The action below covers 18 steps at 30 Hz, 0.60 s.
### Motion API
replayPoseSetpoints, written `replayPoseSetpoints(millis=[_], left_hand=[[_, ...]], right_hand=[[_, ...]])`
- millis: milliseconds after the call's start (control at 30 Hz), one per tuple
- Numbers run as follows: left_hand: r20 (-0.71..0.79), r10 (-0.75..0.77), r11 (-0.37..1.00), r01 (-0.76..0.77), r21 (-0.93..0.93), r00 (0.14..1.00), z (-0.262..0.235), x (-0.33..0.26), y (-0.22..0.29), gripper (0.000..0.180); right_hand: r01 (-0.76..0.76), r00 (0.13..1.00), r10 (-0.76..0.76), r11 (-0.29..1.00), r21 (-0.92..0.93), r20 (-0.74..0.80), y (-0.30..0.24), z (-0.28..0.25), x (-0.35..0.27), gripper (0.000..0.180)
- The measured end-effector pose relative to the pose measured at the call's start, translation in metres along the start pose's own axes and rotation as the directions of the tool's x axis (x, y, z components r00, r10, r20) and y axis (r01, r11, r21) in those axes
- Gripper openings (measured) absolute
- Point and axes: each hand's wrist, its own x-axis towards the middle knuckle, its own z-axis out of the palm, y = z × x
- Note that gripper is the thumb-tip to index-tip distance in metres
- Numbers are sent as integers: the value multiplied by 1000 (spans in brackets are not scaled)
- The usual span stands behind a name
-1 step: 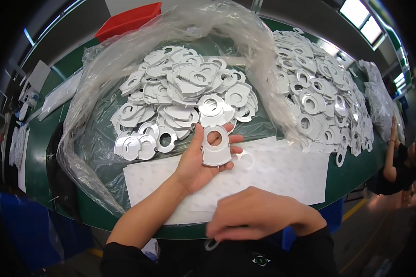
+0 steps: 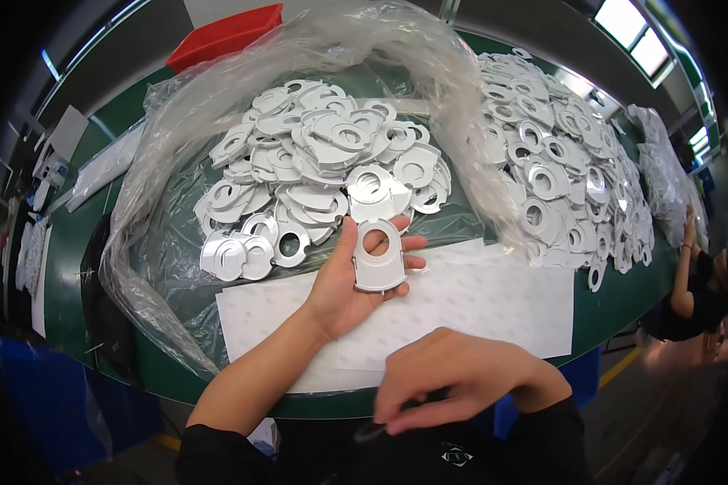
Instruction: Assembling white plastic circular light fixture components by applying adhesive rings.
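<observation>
My left hand (image 2: 340,295) holds a white plastic plate (image 2: 380,276) with a large round hole. The thumb is at the plate's left edge, and the fingers reach behind it and show past its right side. My right hand (image 2: 453,376) is low, above the table's front edge, with thumb and fingers closed in a pinch. A thin grey ring (image 2: 370,433), smeared by motion, is at its fingertips. White sheets (image 2: 493,311) lie beneath both hands. Just beyond the held plate is a heap of similar white plates (image 2: 332,145).
Crumpled clear plastic film (image 2: 141,210) surrounds the heap on a green table (image 2: 69,323). A second, larger pile of white plates (image 2: 570,162) is at right. A red bin (image 2: 222,36) stands at the back. At far right, another person's arm (image 2: 683,279) touches a plastic bag (image 2: 663,162).
My right hand has shifted slightly right, and the ring at its fingertips is more blurred. A pale circle on the sheets beside my left hand no longer shows. The left hand stays still.
</observation>
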Motion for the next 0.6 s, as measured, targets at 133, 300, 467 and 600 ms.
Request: replayPoseSetpoints(millis=[133, 300, 467, 600], left_hand=[[-124, -9, 999, 16, 50, 992, 15, -4, -2, 75], [-108, 46, 989, -30, 144, 993, 15, -6, -3, 80], [-103, 39, 992, -26, 124, 994, 13, -4, -4, 80], [-101, 46, 990, -32, 134, 994, 12, -4, -4, 80]], right_hand=[[-11, 825, 113, 983, 184, -554, 19, -9, -1, 19], [22, 629, 268, 932, 361, -730, 57, -23, 11, 24], [-21, 629, 285, 936, 351, -723, 67, -20, 14, 23], [-31, 624, 286, 939, 342, -728, 69, -20, 15, 23]])
